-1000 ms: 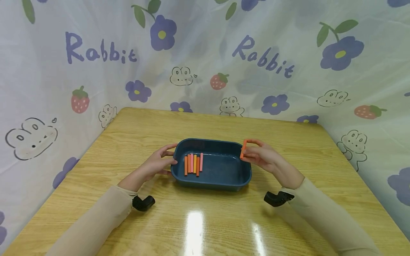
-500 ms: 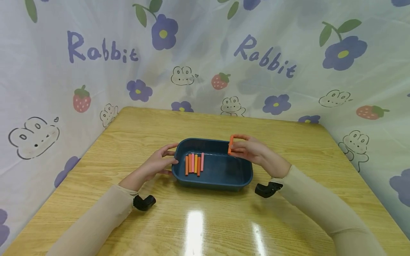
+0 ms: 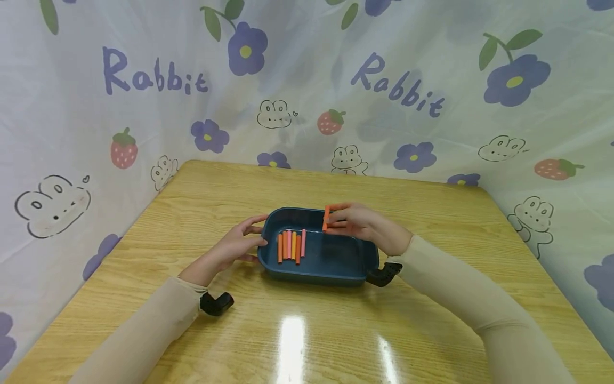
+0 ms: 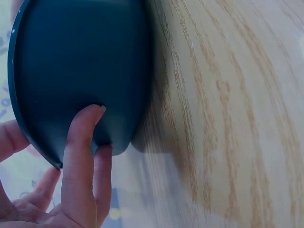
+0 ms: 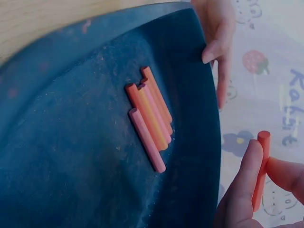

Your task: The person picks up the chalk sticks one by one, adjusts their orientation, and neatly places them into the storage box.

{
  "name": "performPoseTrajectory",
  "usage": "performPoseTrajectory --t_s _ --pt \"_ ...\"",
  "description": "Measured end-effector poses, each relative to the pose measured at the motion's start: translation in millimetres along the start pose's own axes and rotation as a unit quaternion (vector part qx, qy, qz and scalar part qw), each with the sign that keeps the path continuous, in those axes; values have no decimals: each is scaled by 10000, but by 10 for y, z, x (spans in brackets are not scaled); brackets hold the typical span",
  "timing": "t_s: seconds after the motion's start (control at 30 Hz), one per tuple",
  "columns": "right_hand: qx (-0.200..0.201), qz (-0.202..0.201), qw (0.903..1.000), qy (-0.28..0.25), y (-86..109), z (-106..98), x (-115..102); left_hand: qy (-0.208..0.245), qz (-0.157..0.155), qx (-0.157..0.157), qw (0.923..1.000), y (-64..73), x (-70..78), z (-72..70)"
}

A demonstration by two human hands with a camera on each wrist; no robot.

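A dark blue rectangular basin (image 3: 336,261) with rounded corners sits on the table. My left hand (image 3: 235,245) holds its left end, with thumb at the rim and fingertips (image 4: 87,123) against the outer wall. Inside, toward the left, several chalk sticks (image 3: 290,246) in orange, pink and yellow lie side by side in a row. Over the basin's far right part, my right hand (image 3: 357,221) pinches an orange chalk stick (image 5: 261,173) between thumb and fingers, raised about level with the far rim.
A wooden table (image 3: 230,186) carries the basin. Behind and beside it hangs a white cloth (image 3: 307,64) printed with flowers, rabbits and strawberries. A black wrist-worn device (image 3: 217,304) juts from the left sleeve, and another black device (image 3: 384,274) overlaps the basin's near right corner.
My right hand has moved left with the orange chalk stick, from the basin's right end to over its middle right. The left hand and the chalk row have stayed put.
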State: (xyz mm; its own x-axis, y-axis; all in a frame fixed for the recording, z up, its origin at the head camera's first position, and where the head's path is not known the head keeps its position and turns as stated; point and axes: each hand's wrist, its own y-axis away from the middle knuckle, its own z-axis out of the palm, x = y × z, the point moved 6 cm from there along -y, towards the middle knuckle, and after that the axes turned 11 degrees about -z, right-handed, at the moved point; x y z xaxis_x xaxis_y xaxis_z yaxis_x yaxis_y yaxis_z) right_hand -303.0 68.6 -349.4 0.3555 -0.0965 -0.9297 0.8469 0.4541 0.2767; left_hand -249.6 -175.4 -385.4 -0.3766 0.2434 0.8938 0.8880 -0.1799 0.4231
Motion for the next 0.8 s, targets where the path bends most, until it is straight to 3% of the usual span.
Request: performPoseTrajectory --t_s 0.47,0.8 --pt "-380 667 9943 739 -221 192 158 0 15 -30 10000 -2 -10 -5" --pt "-408 1067 9863 1194 -358 229 290 3 -33 -7 10000 -13 -22 -12"
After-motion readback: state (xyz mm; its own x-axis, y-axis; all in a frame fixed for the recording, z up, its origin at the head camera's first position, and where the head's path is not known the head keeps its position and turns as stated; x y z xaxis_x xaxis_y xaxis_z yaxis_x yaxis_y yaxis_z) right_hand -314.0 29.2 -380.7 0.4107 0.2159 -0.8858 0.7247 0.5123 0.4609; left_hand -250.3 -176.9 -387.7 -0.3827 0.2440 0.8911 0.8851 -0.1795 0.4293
